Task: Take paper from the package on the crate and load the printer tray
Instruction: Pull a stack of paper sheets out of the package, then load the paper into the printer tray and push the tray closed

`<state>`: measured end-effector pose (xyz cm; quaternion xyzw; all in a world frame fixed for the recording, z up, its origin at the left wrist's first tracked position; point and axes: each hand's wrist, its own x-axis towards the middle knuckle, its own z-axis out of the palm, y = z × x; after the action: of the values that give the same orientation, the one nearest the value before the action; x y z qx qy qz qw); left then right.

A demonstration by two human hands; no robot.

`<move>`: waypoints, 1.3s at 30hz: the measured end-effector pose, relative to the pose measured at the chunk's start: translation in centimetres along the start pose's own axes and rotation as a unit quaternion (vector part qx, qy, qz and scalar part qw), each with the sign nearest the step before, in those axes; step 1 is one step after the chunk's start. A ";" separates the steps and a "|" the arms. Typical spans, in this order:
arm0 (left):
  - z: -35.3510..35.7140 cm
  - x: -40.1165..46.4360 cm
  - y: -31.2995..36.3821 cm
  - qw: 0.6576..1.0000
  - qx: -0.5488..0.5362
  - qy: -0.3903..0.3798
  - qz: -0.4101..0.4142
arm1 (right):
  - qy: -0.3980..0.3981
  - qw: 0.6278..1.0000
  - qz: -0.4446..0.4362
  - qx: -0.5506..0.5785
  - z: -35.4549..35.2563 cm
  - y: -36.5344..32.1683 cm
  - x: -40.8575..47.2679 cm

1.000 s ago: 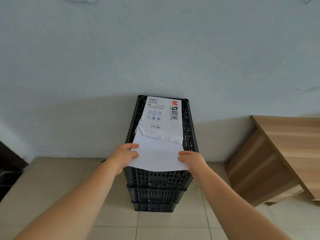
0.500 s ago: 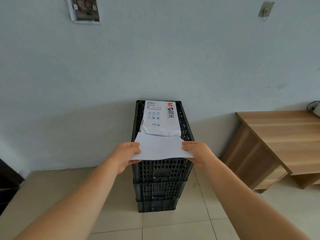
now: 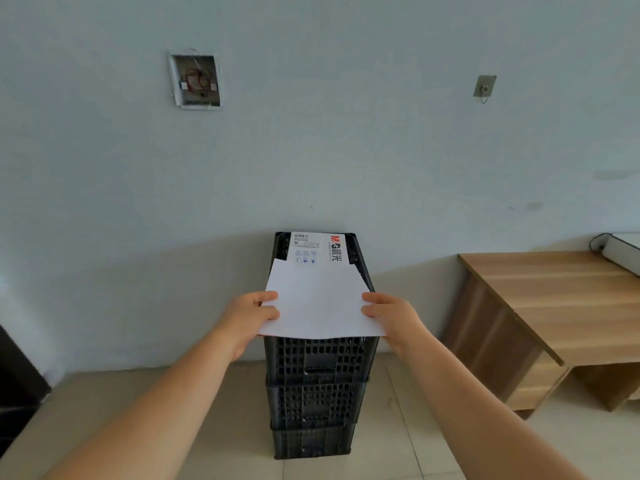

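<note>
Both forearms are bare, the left hand [image 3: 250, 315] and right hand [image 3: 393, 318] too (no sleeves, no gloves).

I see a stack of black perforated crates [image 3: 317, 393] standing on the tiled floor [image 3: 381, 455] against the wall. The paper package [image 3: 320, 251] lies flat on the top crate. A wooden desk [image 3: 561, 306] stands on the floor, right of the stack.

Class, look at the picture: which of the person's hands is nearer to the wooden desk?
Right. The right hand grips the paper's right edge, on the side towards the wooden desk; the left hand grips the opposite edge, farther away.
</note>
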<state>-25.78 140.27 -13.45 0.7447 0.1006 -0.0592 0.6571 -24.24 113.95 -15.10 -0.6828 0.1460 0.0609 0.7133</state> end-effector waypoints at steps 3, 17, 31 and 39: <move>1.4 -1.5 0.5 0.999 0.017 0.007 0.030 | -0.007 0.999 -0.015 -0.028 -1.4 -0.2 -0.8; 10.2 -3.3 2.1 0.991 0.025 0.057 0.115 | 0.075 0.987 -0.123 -0.074 -8.7 -0.3 -1.5; 25.6 5.6 5.8 0.981 0.037 -0.096 0.163 | 0.266 0.956 -0.116 -0.042 -21.2 -2.8 2.3; 37.0 7.4 9.1 0.965 0.058 -0.169 0.193 | 0.347 0.930 -0.120 0.010 -30.8 -3.6 2.5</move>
<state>-14.91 103.11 -11.06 0.7657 -0.1617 -0.0618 0.6195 -24.69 82.86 -13.13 -0.6668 0.3021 -0.2678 0.6264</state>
